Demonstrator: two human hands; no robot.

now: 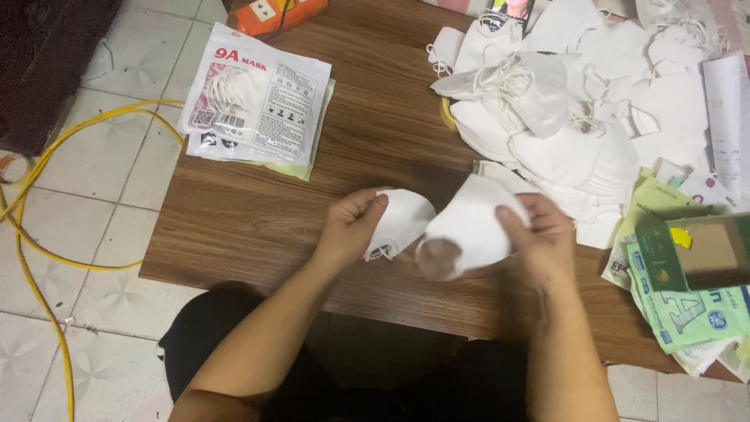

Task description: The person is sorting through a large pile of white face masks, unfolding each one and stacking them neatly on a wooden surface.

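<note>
My left hand (351, 227) pinches a folded white face mask (402, 220) just above the wooden table (258, 227). My right hand (539, 234) grips a second white mask (469, 227), held open so its rounded end faces me. The two masks nearly touch between my hands. A large heap of loose white masks (562, 125) with ear loops lies on the table beyond my right hand.
A stack of sealed white mask packets (258, 98) lies at the table's far left. Green printed packets (687, 312) and a small cardboard box (703, 250) sit at the right. An orange box (273, 14) is at the far edge. A yellow cable (47, 234) runs over the tiled floor.
</note>
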